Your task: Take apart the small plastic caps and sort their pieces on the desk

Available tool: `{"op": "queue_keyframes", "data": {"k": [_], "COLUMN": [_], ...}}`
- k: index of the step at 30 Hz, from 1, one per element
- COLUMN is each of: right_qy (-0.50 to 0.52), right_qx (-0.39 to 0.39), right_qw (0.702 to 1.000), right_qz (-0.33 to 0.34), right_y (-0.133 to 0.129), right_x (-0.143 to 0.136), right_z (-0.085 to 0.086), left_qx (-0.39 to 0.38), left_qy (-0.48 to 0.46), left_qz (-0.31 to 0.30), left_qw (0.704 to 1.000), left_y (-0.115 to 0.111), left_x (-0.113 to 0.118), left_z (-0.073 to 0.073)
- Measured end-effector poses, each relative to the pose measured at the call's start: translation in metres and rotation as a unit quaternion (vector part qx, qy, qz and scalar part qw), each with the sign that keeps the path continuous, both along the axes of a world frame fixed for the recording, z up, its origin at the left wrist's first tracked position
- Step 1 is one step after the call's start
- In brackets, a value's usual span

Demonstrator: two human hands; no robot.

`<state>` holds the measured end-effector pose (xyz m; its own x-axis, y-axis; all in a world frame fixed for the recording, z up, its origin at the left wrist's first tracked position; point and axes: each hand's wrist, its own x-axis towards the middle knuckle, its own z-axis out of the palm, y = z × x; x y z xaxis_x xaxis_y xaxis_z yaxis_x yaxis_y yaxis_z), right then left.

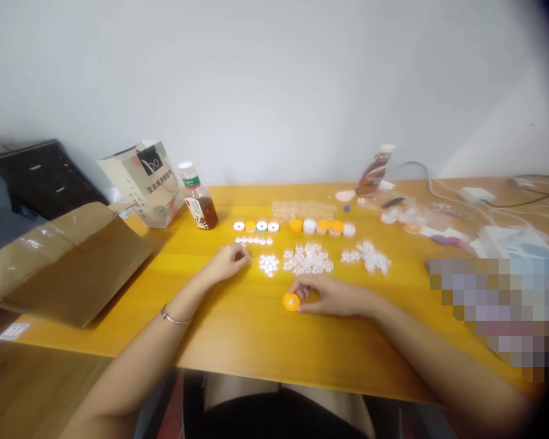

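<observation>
My right hand (318,294) pinches the edge of a round orange cap (289,302) with a small white centre, tilted toward me just above the table. Further left, my left hand (231,261) has its fingers drawn together beside a row of small white pieces (256,241); whatever it may hold is hidden. Between my hands lies a cluster of small white discs (269,264). A pile of clear, ring-like plastic parts (308,260) sits beyond my right hand, with a second white pile (370,256) to its right.
Behind the parts stand a row of white and orange caps (322,226) and some clear containers (297,211). A tea-coloured bottle (204,210), a paper bag (158,189) and a cardboard box (82,268) occupy the left. A brown bottle (374,174) and cables (457,201) are at right.
</observation>
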<state>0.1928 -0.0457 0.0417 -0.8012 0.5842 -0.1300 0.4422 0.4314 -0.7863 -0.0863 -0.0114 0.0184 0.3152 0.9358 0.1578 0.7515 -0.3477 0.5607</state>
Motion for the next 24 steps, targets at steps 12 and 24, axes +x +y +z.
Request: {"op": "queue_keyframes", "data": {"k": [12, 24], "right_qy": [-0.006, 0.016], "right_qx": [0.004, -0.011], "right_qw": [1.000, 1.000], "right_qz": [0.003, -0.002], "right_y": [0.001, 0.001], "right_x": [0.000, 0.000], "right_z": [0.001, 0.001], "left_qx": [0.080, 0.052], "left_qy": [0.000, 0.011], "left_qz": [-0.007, -0.228], "left_qw": [0.997, 0.972], "left_y": [-0.008, -0.050], "left_x": [0.011, 0.060], "left_z": [0.007, 0.003]}}
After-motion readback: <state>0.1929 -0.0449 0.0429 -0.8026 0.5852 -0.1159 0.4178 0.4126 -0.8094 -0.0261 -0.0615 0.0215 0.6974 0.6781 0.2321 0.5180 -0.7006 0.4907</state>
